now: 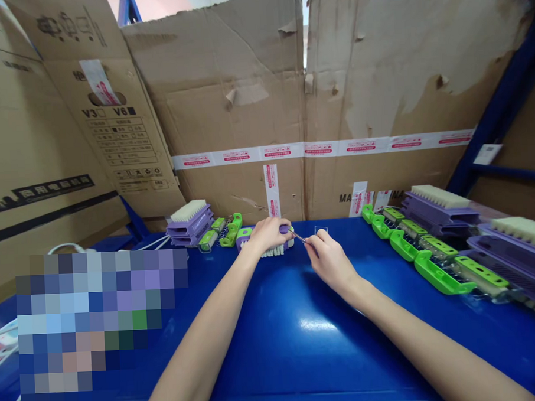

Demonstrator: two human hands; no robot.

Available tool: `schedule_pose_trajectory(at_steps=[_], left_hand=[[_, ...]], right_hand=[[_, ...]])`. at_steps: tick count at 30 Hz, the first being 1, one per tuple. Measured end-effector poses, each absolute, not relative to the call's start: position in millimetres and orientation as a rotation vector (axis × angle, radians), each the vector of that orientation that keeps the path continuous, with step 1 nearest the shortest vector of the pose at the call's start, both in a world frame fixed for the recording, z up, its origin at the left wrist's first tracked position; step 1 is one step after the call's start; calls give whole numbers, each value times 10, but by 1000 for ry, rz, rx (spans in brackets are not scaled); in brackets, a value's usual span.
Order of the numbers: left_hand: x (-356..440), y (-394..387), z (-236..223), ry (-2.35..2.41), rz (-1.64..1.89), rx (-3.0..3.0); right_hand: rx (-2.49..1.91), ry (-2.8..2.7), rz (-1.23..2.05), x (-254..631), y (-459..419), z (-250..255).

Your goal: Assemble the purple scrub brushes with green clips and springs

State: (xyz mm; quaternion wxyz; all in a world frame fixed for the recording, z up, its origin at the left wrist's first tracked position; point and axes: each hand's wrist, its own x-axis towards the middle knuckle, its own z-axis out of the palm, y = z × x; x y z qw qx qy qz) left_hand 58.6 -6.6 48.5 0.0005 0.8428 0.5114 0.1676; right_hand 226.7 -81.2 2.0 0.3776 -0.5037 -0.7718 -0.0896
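Observation:
My left hand [269, 233] is closed over a purple brush part [276, 246] with white bristles and a green end, lying bristles-down on the blue table [300, 329]. My right hand [330, 258] pinches a thin metal tool [299, 237] whose tip points at the right end of that brush part. The two hands are almost touching, at the far middle of the table.
Purple brushes with pale bristles [191, 218] and green parts [231, 228] lie at the back left. A row of green-and-metal parts [429, 258] and more purple brushes [440, 208] line the right side. Cardboard sheets [245, 107] wall the back. A blurred patch covers the lower left.

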Motion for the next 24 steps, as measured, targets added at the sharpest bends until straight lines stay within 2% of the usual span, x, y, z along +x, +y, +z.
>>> schedule_pose_trajectory(at_steps=[6, 13, 20, 24], left_hand=[[597, -78, 492, 1644, 512, 2622], [611, -64, 487, 1677, 506, 2626], [639, -102, 501, 1739, 458, 2617], [671, -82, 549, 1702, 457, 2672]], right_hand=[[-1515, -2024, -223, 2156, -897, 18], [-1458, -2028, -147, 2198, -873, 12], [-1248, -1910, -311, 2515, -804, 208], [-1476, -1783, -377, 2797, -645, 225]])
